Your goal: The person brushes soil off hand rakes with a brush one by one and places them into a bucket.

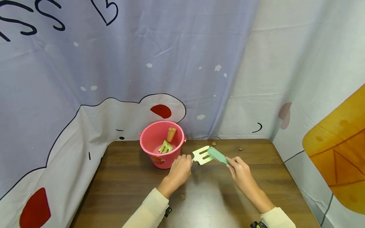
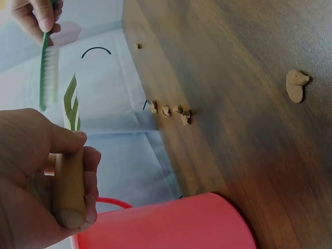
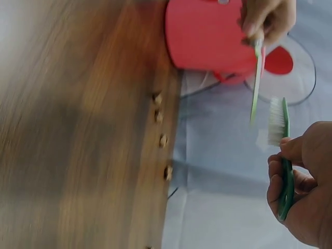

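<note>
My left hand (image 1: 180, 169) grips the wooden handle (image 2: 70, 187) of a small garden hand fork (image 1: 201, 155), its pale green tines pointing right above the table. A green brush (image 1: 217, 155) with white bristles (image 3: 276, 122) is held by its handle in my right hand (image 1: 241, 174). In the head view the brush head overlaps the tips of the fork's tines; in the right wrist view the bristles face the fork. Just left of my left hand stands a pink bucket (image 1: 168, 163). Inside it lean more tools with wooden handles (image 1: 171, 134), one showing a green fork head (image 1: 165, 147).
Several small brown clumps (image 2: 178, 109) lie along the far part of the wooden table (image 1: 122, 177). Nearer the front is another brown lump (image 2: 296, 86). A printed curtain (image 1: 171, 47) hangs right behind the table and the bucket.
</note>
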The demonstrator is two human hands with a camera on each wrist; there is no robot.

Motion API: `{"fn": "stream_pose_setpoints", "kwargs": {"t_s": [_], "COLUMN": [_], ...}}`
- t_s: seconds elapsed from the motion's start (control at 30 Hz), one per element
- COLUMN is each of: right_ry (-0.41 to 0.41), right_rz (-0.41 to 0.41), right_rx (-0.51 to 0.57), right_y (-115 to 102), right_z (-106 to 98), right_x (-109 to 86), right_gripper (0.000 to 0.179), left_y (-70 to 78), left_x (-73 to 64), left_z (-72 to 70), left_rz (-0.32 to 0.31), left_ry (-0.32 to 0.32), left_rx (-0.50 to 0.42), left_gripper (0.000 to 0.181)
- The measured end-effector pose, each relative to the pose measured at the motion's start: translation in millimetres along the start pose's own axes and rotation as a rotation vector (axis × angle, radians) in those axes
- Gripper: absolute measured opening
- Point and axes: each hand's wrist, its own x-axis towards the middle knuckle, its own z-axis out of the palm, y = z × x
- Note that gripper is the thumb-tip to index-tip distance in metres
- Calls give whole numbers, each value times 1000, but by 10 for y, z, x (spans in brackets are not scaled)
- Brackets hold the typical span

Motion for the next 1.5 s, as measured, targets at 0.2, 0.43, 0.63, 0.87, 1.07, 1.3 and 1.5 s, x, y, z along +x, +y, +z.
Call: {"fn": "stream_pose_setpoints", "kwargs": {"t_s": [0.2, 0.43, 0.63, 0.87, 1.07, 1.3, 1.5], "right_ry": [-13, -9, -10, -38, -73, -103, -76], "right_rz": [-61, -76, -46, 9, 79, 114, 116], "right_rx": [33, -4, -29, -44, -68, -73, -96], "right_y": [-227, -265, -171, -39, 118, 331, 487], "right_z": [115, 190, 177, 122, 80, 22, 20], "right_x": [14, 6, 21, 32, -25, -191, -280], "right_gripper": [34, 34, 33, 31, 29, 27, 27], "left_y": [26, 52, 40, 12, -16, -106, -241], "left_x": [-11, -22, -36, -65, -96, -121, -141], "left_z": [3, 7, -7, -40, -99, -245, -432], "left_rz": [23, 36, 42, 69, 80, 81, 77], "left_ry": [7, 6, -3, 29, 39, 110, 195], "left_rx": [41, 44, 64, 83, 68, 16, -25], "left_gripper": [16, 19, 19, 19, 19, 17, 19]}}
